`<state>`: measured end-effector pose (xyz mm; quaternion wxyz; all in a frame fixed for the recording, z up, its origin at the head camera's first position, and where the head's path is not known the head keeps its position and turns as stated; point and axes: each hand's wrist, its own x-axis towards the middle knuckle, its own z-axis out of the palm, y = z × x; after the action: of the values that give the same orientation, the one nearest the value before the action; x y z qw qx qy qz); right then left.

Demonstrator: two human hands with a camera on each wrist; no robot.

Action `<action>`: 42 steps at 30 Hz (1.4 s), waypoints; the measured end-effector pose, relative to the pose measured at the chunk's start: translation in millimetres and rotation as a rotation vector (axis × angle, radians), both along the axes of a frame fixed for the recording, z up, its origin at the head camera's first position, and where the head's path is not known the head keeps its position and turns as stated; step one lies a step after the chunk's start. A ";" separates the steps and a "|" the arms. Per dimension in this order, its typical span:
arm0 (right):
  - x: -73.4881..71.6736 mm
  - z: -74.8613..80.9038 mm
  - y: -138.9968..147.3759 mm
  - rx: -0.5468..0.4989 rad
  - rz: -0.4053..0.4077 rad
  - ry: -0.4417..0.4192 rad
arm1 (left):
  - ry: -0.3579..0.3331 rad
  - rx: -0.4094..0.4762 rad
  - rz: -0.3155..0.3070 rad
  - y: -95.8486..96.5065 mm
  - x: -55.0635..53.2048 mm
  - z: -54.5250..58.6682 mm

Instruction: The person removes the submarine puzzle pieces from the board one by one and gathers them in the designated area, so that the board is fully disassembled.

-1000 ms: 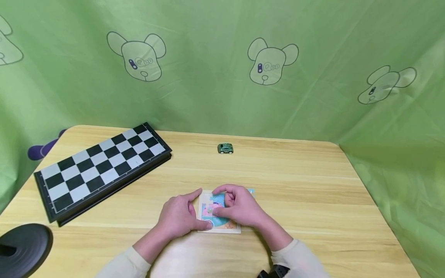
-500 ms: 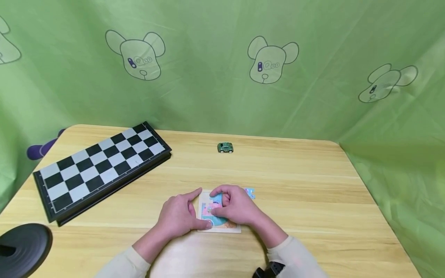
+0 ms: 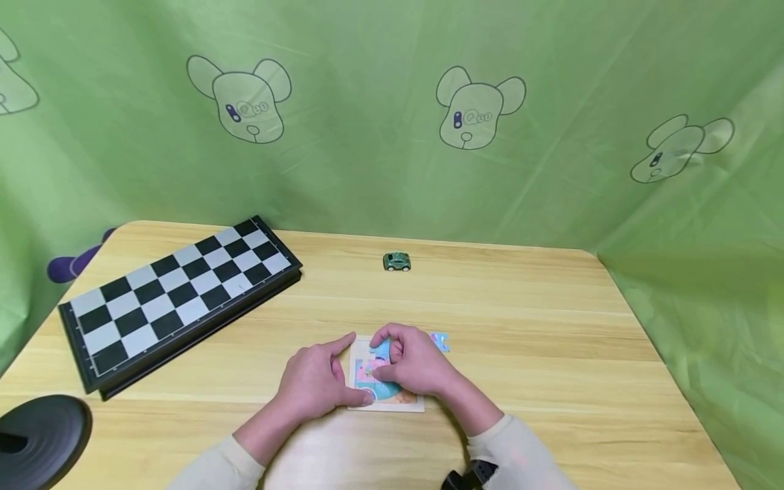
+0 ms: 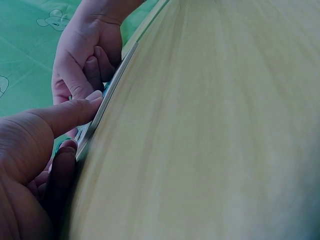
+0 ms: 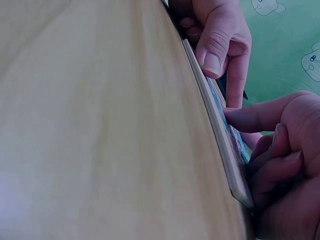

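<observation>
A small jigsaw puzzle board with a pale frame and a blue, pink and orange picture lies flat on the table. My left hand holds its left side, the thumb on the near edge and the index finger at the far left corner. Over the board's right part, my right hand has thumb and index finger on a blue puzzle piece within the picture. The right palm hides the rest of the picture. In the left wrist view, the left thumb presses on the board's edge.
Just beyond the right hand lies a loose blue puzzle piece. A folded chessboard stands at the left, a green toy car at the back. A black round disc is at the near left. Green curtains surround the table.
The right hand and forearm have shifted slightly left, so more of the loose puzzle piece shows behind the hand. The left hand keeps its place on the board.
</observation>
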<state>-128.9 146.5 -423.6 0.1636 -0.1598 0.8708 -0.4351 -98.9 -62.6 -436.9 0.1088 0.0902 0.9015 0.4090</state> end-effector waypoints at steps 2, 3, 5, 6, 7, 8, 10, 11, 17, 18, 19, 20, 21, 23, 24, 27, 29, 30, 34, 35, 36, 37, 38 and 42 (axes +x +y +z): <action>0.4 -0.4 0.4 -0.008 0.001 0.007 | 0.002 -0.001 -0.002 0.0 0.0 0.1; 0.7 -0.6 0.7 -0.014 0.003 0.014 | 0.002 -0.002 -0.003 -0.1 0.0 0.1; 1.2 -0.4 0.7 -0.026 0.000 0.021 | 0.004 -0.003 -0.004 -0.1 0.0 0.2; 1.5 -0.5 0.9 -0.033 0.000 0.027 | 0.004 -0.002 -0.004 -0.1 0.0 0.2; 2.0 -0.1 0.8 -0.038 0.001 0.033 | 0.005 -0.002 -0.003 -0.2 0.0 0.2; 2.4 0.1 0.8 -0.046 0.001 0.037 | 0.006 -0.002 -0.003 -0.1 -0.1 0.1; 3.1 -0.2 0.5 -0.058 -0.003 0.043 | 0.004 0.001 -0.003 -0.1 -0.1 0.2; 3.2 -0.2 0.4 -0.065 -0.004 0.042 | 0.003 0.002 -0.002 -0.1 0.0 0.2; 3.7 -0.2 1.0 -0.089 -0.009 0.048 | 0.002 0.011 0.000 -0.1 0.9 0.4; 4.0 0.6 1.5 -0.086 -0.014 0.048 | 0.004 0.011 -0.001 -0.1 0.9 0.4; 4.3 1.8 2.2 -0.076 -0.024 0.048 | 0.005 0.010 -0.001 0.0 0.9 0.3; 4.8 3.6 2.8 -0.071 -0.034 0.045 | 0.006 0.009 -0.001 0.1 0.9 0.3; 5.1 5.4 3.6 -0.063 -0.047 0.041 | 0.008 0.008 -0.002 0.2 0.9 0.3; 5.8 8.7 5.5 -0.041 -0.066 0.039 | 0.012 0.007 -0.003 0.3 1.2 0.1; 5.6 9.7 6.4 -0.025 -0.075 0.037 | 0.013 0.008 -0.003 0.4 1.3 0.1; 4.5 11.3 9.3 0.026 -0.088 0.030 | 0.016 0.011 -0.002 0.7 1.7 0.2; 2.9 11.2 10.6 0.057 -0.089 0.020 | 0.017 0.010 -0.002 0.9 1.6 0.5; 2.6 11.1 11.2 0.062 -0.086 0.014 | 0.017 0.009 -0.001 1.0 1.6 0.7; 2.4 11.4 12.6 0.068 -0.082 -0.003 | 0.020 0.005 -0.001 1.2 1.6 1.2; 2.6 11.5 12.8 0.069 -0.081 -0.004 | 0.021 0.004 -0.001 1.2 1.6 1.3; 2.8 11.2 13.1 0.070 -0.082 -0.004 | 0.021 0.003 0.000 1.1 1.6 1.3; 3.0 11.2 13.2 0.070 -0.084 -0.005 | 0.021 0.003 0.000 1.1 1.6 1.4; 3.2 11.0 13.2 0.072 -0.085 -0.005 | 0.021 0.003 0.000 1.0 1.6 1.4; 3.2 8.4 13.0 0.082 -0.091 0.007 | 0.016 0.003 0.003 0.9 1.6 1.0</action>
<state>-125.7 159.5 -415.2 0.1469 -0.1146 0.8950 -0.4053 -97.4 -61.8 -435.9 0.1007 0.0921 0.9019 0.4099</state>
